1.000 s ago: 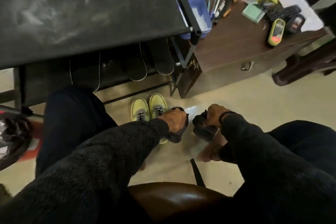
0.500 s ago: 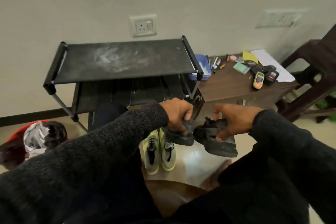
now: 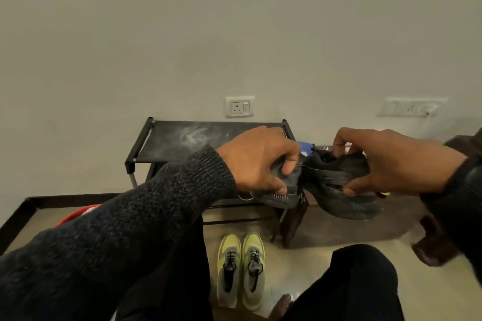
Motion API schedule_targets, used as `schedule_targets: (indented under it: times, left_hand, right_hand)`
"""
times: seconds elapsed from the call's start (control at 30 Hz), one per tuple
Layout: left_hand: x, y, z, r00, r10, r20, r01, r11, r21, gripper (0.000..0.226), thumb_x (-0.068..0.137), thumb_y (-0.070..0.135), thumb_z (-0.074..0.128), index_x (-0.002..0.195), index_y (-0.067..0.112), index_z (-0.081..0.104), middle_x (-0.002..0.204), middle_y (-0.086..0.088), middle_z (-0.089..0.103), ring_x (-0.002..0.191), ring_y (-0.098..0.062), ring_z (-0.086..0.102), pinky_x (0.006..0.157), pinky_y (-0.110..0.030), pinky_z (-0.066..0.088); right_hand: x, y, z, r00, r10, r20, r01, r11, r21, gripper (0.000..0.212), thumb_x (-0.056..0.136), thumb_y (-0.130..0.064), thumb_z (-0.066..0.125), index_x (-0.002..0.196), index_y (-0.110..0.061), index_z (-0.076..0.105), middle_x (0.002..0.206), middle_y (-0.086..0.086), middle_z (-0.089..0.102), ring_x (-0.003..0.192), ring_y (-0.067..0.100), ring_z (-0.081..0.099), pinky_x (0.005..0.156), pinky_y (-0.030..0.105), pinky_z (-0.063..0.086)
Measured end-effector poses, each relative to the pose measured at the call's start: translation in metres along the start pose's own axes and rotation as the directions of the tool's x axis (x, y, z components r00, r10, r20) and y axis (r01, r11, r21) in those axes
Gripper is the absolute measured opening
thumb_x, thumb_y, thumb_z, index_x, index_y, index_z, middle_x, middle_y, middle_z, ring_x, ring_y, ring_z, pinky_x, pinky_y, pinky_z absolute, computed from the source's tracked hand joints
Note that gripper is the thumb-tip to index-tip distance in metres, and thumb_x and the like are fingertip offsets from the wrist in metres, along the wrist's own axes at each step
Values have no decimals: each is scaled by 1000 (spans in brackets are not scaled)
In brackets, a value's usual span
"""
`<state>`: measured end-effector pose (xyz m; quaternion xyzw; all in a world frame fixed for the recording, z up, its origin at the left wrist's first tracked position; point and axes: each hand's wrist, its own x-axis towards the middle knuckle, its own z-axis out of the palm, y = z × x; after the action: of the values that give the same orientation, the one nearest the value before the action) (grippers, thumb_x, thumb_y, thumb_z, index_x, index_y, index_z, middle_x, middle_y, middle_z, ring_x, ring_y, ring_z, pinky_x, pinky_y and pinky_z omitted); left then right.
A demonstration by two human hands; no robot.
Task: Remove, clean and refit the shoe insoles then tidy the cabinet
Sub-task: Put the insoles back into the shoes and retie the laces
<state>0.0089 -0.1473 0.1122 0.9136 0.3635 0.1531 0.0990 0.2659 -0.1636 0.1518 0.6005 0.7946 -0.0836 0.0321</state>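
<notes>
A person's left hand (image 3: 257, 161) has its grip clenched on one black shoe (image 3: 280, 191), fingers curled over the collar, while the right hand (image 3: 386, 161) grasps the second black shoe (image 3: 341, 190) by its upper; the two are held up, toes nearly touching, in front of a dusty black shoe rack (image 3: 182, 142). On the floor below, between the knees, a pair of yellow-green sneakers (image 3: 241, 268) stands side by side. A brown table (image 3: 365, 224) sits just beside the rack, behind the right shoe. Whether insoles are in the held shoes cannot be told. The likely risk: both holds are near the opening only, so a heavy sole could tip a shoe out of the fingers and onto the sneakers beneath.
</notes>
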Motion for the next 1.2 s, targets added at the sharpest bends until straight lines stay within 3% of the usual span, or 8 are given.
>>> schedule_targets:
  times: [0.07,0.17,0.3,0.6,0.9,1.2]
  left_hand:
    - [2,-7,7,999,-20,-36,21,999,46,31,72,39,85,84,30,58,98,11,51,89,-11,47,77,-34,46]
    - [10,-22,25,991,-67,-116,79,992,96,26,76,32,82,83,30,57,105,10,48,94,-13,42,78,-37,48]
    - [32,-50,57,980,-90,-178,122,977,175,24,78,24,78,82,30,55,107,6,47,94,-16,41,81,-39,49]
    - [80,-116,101,968,-98,-231,168,938,304,20,81,17,69,88,25,54,109,-2,46,94,-20,39,72,-40,48]
    - [95,-147,135,969,-120,-218,193,914,357,39,76,14,73,83,31,39,105,0,40,93,-19,36,68,-32,33]
    - [97,-154,139,965,-155,-211,226,900,372,47,74,13,75,85,30,33,109,-1,40,94,-19,35,69,-33,38]
  right_hand:
    - [11,2,7,997,-15,-71,16,1000,18,59,68,-41,90,105,-45,44,93,-13,67,70,-1,62,66,25,52]
    - [36,7,25,986,-50,-157,52,999,8,58,73,-39,88,108,-44,41,96,-9,65,82,10,63,76,36,57]
    - [75,18,55,965,-113,-238,103,993,-54,55,79,-39,82,113,-39,39,98,-9,62,85,13,59,77,36,56]
    - [156,29,114,923,-104,-370,65,991,-115,54,86,-34,75,125,-31,38,106,-3,57,91,17,52,73,38,56]
    - [199,30,148,931,-85,-354,48,993,-112,56,87,-31,75,130,-27,38,109,0,57,96,19,50,71,38,56]
    - [217,26,147,937,-126,-326,79,985,-154,57,90,-27,70,136,-23,38,115,4,56,104,24,49,71,41,56]
